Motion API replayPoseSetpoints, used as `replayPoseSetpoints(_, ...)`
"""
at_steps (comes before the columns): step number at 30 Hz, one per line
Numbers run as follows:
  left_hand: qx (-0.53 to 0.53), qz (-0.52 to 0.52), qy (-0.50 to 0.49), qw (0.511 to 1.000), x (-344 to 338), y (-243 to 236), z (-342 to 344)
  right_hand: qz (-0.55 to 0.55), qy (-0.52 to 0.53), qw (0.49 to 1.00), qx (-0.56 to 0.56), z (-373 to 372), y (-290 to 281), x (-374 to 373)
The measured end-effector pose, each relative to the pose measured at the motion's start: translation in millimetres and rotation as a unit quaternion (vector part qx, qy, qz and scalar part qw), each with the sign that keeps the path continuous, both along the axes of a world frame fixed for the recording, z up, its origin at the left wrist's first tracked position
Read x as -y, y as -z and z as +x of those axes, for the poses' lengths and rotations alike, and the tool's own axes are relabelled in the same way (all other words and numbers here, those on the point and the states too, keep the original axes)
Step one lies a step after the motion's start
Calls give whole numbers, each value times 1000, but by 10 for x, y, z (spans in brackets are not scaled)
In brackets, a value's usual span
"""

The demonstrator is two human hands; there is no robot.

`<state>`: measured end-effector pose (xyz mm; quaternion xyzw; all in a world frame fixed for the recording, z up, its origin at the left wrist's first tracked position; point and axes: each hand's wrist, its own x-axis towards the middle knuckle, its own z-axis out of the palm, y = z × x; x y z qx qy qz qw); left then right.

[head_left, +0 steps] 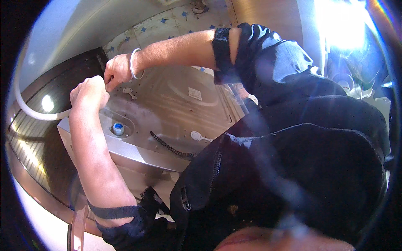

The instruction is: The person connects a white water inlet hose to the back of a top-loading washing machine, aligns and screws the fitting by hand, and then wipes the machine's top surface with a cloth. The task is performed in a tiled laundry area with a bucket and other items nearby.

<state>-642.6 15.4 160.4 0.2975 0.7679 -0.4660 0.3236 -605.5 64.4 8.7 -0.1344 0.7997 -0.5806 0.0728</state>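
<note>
Over the metal panel's (159,98) left edge, your left hand (90,93) and right hand (118,72) meet, fingers hidden; can't tell whether they're gripping. White hose (46,116) reaches the near-left corner beside your left forearm (94,142); could snag if that arm swings outward.

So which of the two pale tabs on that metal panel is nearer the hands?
The upper-left tab, just below the right hand; the other tab sits farther off, near the dark ribbed strip.

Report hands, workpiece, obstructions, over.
Left hand and right hand close together, grip hidden. Grey panel close by, blue-topped fitting in view. White hose passes behind left forearm.
</note>
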Motion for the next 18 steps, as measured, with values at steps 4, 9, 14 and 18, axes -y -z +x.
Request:
replayPoseSetpoints(4, -11, 6, -10, 1000, -11, -56, 47, -102, -59, 989, 91, 83, 87, 100)
replayPoseSetpoints(9, -35, -36, -15, 999, -18, -60, 28, -127, -165, 963, 173, 718, 993, -204)
replayPoseSetpoints(14, -51, -21, -6, 998, 44, -20, -33, 221, -151, 889, 371, 1893, 1950, -863)
replayPoseSetpoints(18, -52, 55, 46, 996, 100, 1, -60, 221, -26, 920, 322, 2197, 2019, -873)
